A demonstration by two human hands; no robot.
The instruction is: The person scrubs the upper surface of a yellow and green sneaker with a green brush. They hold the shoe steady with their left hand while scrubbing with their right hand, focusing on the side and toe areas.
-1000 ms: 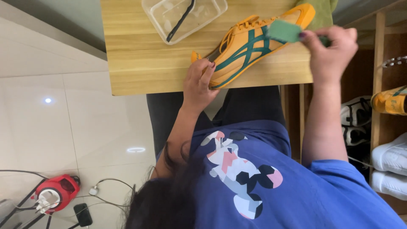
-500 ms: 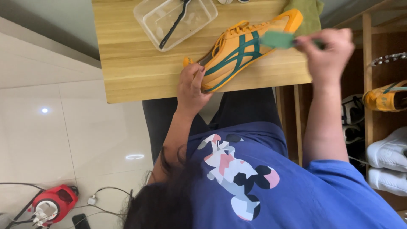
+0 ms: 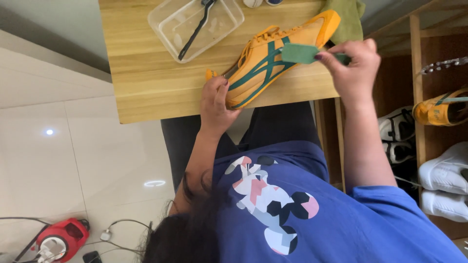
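An orange sneaker (image 3: 273, 61) with teal stripes lies on its side on a wooden table (image 3: 156, 87). My left hand (image 3: 214, 100) grips the sneaker's toe end at the table's near edge. My right hand (image 3: 353, 65) pinches a small green pad (image 3: 298, 52) and holds it against the sneaker's side near the heel. A green cloth (image 3: 345, 22) lies under the heel end.
A clear plastic tub (image 3: 168, 22) with a black brush (image 3: 195, 27) in it sits on the table's far side. A wooden shoe rack at right holds an orange shoe (image 3: 441, 107), dark shoes (image 3: 397, 131) and white shoes (image 3: 446, 170). A red appliance (image 3: 58, 238) and cables lie on the tiled floor.
My right hand has slid the green pad from the heel toward the sneaker's middle. My left hand keeps its hold on the toe. The view has shifted slightly.
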